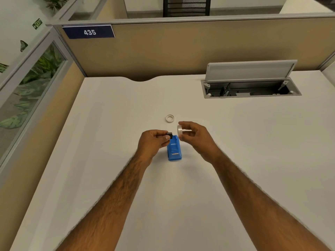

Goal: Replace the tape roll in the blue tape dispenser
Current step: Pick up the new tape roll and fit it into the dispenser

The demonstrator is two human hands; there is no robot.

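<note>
The left hand pinches a small black spool core between thumb and fingertips, holding it just above the far end of the blue tape dispenser. The right hand grips a pale tape roll on edge, thumb below and fingers over the top, its flat face turned toward the core with a small gap between them. The dispenser lies on the white desk directly beneath and between the two hands, lengthwise toward the person. A little beyond the hands, an emptier white tape ring lies flat on the desk. Farther right, an open cable hatch sits in the desk with its grey lid raised, against the tan partition bearing a blue "435" sign.
</note>
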